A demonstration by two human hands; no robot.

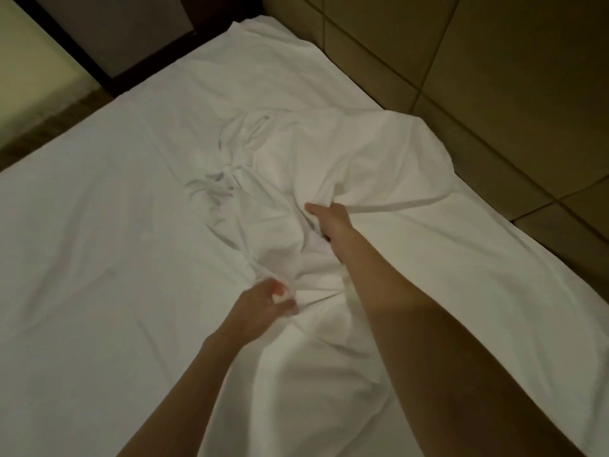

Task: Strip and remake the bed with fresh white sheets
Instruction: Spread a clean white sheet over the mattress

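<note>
A white sheet lies bunched and wrinkled over the middle and right of the bed, which is covered in flat white cloth. My left hand pinches a gathered fold of the sheet near the bed's middle. My right hand reaches farther out and grips another bunch of the same sheet, its fingers buried in the cloth. Both forearms stretch out from the bottom of the view.
A padded tan headboard wall runs along the bed's right side. A dark frame and a pale wall panel stand beyond the far left edge, with a strip of dark floor beside the bed.
</note>
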